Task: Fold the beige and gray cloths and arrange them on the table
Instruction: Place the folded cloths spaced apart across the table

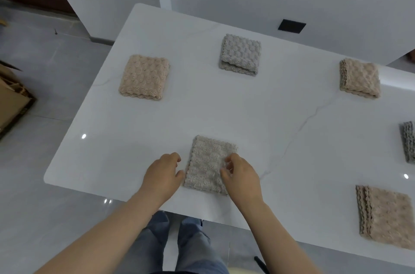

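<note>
Table [247, 116]: near cloth [208, 166] lies at near centre, folded narrow, between both hands. Right hand [241, 176] pinches its right edge; left hand [162, 175] is loosely curled, empty, just beside the left edge. Best to square corners and press flat before letting go.

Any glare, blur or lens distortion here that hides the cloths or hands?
Head view: small bright reflections dot the glossy table, none on a cloth; wide-angle bending bows the table edges; the near gray cloth between the left hand and right hand reads clearly; a darker gray cloth is cut off at the right border.
</note>
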The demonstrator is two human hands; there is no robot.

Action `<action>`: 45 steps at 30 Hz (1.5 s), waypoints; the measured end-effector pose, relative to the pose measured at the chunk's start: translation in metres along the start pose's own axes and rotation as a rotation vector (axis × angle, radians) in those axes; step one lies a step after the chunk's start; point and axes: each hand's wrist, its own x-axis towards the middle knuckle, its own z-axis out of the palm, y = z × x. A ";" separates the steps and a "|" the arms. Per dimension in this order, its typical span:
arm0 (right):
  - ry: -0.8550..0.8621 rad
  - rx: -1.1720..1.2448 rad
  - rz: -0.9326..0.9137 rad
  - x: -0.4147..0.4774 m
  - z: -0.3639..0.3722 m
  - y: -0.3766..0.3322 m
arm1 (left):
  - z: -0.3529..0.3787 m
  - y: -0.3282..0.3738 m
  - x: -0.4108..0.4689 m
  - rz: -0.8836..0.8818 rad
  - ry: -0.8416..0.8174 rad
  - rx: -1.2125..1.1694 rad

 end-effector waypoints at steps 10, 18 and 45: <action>-0.171 -0.234 -0.161 -0.008 0.015 -0.071 | -0.038 -0.033 -0.023 0.045 0.005 0.000; -0.120 -0.243 -0.196 -0.028 0.075 -0.176 | -0.112 -0.134 -0.045 0.068 0.022 0.035; -0.079 -0.176 -0.027 0.043 0.136 -0.337 | -0.262 -0.261 0.039 0.178 -0.083 0.223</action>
